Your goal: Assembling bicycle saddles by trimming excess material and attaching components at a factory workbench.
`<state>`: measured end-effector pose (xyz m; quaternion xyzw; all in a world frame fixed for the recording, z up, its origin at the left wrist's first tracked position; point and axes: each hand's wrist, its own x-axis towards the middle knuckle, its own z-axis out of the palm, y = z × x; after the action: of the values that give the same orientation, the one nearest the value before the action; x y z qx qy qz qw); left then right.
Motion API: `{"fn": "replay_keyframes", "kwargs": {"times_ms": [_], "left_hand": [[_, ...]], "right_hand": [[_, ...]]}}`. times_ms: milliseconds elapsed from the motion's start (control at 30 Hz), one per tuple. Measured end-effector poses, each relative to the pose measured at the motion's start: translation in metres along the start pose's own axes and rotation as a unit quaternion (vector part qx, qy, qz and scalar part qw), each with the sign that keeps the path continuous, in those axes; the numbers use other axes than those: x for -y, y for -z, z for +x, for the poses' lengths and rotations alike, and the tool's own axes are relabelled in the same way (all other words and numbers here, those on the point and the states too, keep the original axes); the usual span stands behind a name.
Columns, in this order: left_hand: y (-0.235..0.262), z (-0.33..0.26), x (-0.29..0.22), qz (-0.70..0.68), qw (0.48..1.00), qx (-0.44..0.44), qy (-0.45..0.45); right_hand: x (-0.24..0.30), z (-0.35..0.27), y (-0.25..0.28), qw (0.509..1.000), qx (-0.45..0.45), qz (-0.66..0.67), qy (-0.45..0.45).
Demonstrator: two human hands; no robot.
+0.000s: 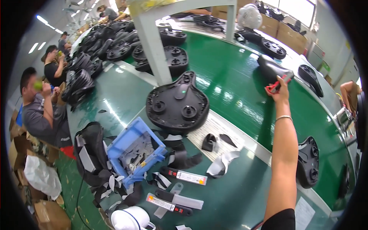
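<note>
The black bicycle saddle (273, 69) lies top side up on the green conveyor belt (230, 76), well out from the tabletop edge; it is smooth and glossy, broad at the rear and tapering to a rounded nose. The right hand (281, 90) reaches out to it at full arm's length, its grip closed around a red-handled tool (275, 86) whose tip touches the saddle's near edge. A thin bracelet (283, 117) circles that wrist. The left hand is not in view. Closer in, a second saddle (177, 103) rests upside down, showing its dull black underside with round moulded bosses. Beside it on the green tabletop (230, 199) sit a blue plastic bin (134, 151) of dark offcuts, scattered black and grey scraps (222, 163), and two flat cutters with labels (184, 176). More upturned saddles are piled farther along the belt, and other people sit at the left.
</note>
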<state>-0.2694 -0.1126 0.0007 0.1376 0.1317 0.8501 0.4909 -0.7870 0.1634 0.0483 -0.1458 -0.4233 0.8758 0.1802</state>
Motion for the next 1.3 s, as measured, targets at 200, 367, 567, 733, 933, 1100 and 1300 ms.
{"fn": "replay_keyframes", "kwargs": {"times_ms": [200, 367, 567, 733, 933, 1100, 1300], "left_hand": [[-0.018, -0.002, 0.005, 0.051, 0.998, -0.013, 0.024], [-0.015, 0.003, 0.017, 0.413, 0.91, 0.01, 0.024], [-0.045, -0.004, 0.013, 0.733, 0.675, 0.061, -0.061], [-0.097, -0.082, 0.028, 0.855, 0.503, 0.126, 0.008], [-0.104, -0.188, -0.036, 0.49, 0.848, -0.164, 0.117], [-0.078, -0.159, -0.02, 0.411, 0.799, -0.426, -0.108], [-0.092, -0.106, -0.053, 0.269, 0.886, -0.376, -0.041]], "right_hand": [[0.003, -0.056, 0.021, 0.997, -0.029, 0.013, 0.072], [0.11, -0.177, 0.013, 0.995, 0.032, -0.095, 0.009], [0.17, -0.456, 0.004, 0.897, 0.239, -0.373, -0.01], [0.177, -0.608, 0.038, 0.518, 0.362, -0.736, 0.241], [0.153, -0.708, 0.068, 0.57, 0.473, -0.669, 0.067], [0.113, -0.698, 0.134, 0.825, 0.053, -0.559, 0.068], [0.08, -0.697, 0.152, 0.873, 0.071, -0.483, 0.013]]}}
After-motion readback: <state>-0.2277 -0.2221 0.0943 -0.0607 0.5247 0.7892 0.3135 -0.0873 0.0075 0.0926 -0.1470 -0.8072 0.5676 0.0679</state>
